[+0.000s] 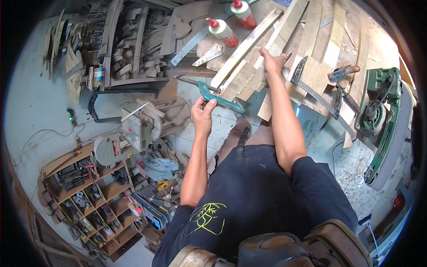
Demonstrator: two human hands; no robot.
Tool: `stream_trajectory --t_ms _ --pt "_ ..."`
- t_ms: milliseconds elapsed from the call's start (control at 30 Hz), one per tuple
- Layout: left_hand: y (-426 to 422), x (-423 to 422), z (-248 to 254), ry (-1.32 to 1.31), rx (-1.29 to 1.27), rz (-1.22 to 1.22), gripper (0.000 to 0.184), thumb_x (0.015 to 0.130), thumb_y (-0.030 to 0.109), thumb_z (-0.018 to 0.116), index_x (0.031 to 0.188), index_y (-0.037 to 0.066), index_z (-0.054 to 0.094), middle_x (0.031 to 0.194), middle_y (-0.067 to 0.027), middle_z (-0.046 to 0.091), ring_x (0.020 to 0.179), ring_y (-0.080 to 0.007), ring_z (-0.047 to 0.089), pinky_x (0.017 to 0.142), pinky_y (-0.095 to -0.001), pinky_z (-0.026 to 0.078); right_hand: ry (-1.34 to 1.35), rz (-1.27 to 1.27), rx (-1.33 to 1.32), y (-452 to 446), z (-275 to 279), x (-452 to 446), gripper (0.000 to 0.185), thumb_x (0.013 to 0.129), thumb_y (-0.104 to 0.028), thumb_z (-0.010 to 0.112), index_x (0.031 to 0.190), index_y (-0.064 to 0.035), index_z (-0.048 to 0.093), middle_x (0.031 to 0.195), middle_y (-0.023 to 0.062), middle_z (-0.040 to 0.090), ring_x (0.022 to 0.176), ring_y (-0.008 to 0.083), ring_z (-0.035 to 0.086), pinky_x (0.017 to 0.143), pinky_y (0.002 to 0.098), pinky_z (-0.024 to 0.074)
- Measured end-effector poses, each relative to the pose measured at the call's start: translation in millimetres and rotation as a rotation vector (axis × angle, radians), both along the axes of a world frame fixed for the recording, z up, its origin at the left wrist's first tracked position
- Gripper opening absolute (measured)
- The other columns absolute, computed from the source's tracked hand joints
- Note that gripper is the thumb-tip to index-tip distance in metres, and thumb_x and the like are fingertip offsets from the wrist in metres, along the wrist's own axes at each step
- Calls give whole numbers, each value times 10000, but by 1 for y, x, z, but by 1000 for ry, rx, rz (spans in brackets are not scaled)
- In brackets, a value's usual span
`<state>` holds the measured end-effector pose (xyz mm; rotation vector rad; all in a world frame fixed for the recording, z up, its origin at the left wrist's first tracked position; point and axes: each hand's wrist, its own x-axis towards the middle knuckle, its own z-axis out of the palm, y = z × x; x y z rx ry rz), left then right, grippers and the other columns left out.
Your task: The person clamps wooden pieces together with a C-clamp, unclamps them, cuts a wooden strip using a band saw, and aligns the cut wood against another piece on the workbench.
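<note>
My left hand (203,116) pinches a green C-clamp (222,101) by its frame, thumb on top. The clamp's threaded screw (189,80) points left, and its frame lies at the near ends of the wooden strips (247,49). On a pale wooden board (284,31), my right hand (272,62) grips near the edge with thumb and fingers apart; part of the fingers is hidden. Beside those strips lies a short wooden piece (243,80) with dried glue along it. A dark bar clamp (318,93) sits across the boards to the right of my right arm.
Two glue bottles with red caps, one nearer (222,33) and one farther (244,14), stand on the bench. A green belt sander (382,120) is at the right. At lower left is a wooden shelf (91,196) of tools; wood offcuts (133,49) are stacked upper left.
</note>
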<state>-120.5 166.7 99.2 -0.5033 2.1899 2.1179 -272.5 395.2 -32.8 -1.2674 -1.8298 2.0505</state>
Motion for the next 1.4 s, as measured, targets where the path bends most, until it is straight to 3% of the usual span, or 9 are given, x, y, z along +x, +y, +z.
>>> stream_trajectory --t_ms 200,333,400,467,600,733,867,1133,1400 --pt "-40 13 30 28 118 -13 282 894 203 679 1023 -48 669 924 -85 707 781 -155 676 806 -303 546 160 36 -27 -18 22 22 859 640 -243 863 1274 134 423 1256 287 563 1175 367 579 1043 398 437" --pt "-60 28 55 16 256 -39 266 912 225 659 1005 -24 668 890 -87 705 768 -154 676 790 -300 552 247 -103 116 -35 29 37 619 649 -114 871 1098 139 529 996 200 683 823 249 688 728 367 570" --pt "-69 40 66 7 283 -56 289 927 253 640 1037 -13 664 899 -75 702 751 -122 657 791 -285 554 261 -135 146 -39 45 54 560 656 -87 865 1065 145 560 954 185 695 774 239 690 695 358 571" --pt "-91 47 57 2 344 -97 312 937 270 643 1055 -19 661 948 -116 715 846 -174 696 837 -325 564 343 -126 136 -39 50 65 491 674 -74 861 1029 142 598 916 172 700 741 230 687 681 354 570" --pt "-109 69 86 -1 543 -168 394 980 310 583 1109 -56 651 1061 -220 716 986 -286 718 919 -396 566 421 -3 -5 -37 114 112 493 709 -109 842 1070 148 624 995 183 702 850 245 683 757 361 555" --pt "-126 78 115 48 754 -433 590 1049 378 364 1203 -138 604 1178 -311 664 1082 -382 686 980 -450 538 425 -34 -122 -31 171 151 350 781 -79 826 1019 124 669 952 151 710 800 209 682 693 350 550" --pt "-126 76 153 93 863 -622 665 1063 401 284 1207 -178 578 1190 -334 646 1141 -448 642 1048 -495 492 488 -28 -199 -13 196 178 330 844 -60 781 1076 128 641 1001 150 693 848 217 681 713 351 557" --pt "-91 85 219 153 920 -896 755 1073 478 240 1200 -180 587 1193 -341 641 1133 -445 647 1063 -482 480 607 39 -382 8 233 230 265 954 -93 651 1164 63 608 1078 165 702 931 267 724 851 423 616" --pt "-50 113 263 197 781 -1036 818 1066 526 226 1203 -202 574 1169 -343 650 1075 -433 678 1033 -455 500 657 16 -397 45 228 258 308 966 -139 649 1204 53 609 1107 174 708 933 243 727 829 428 617"
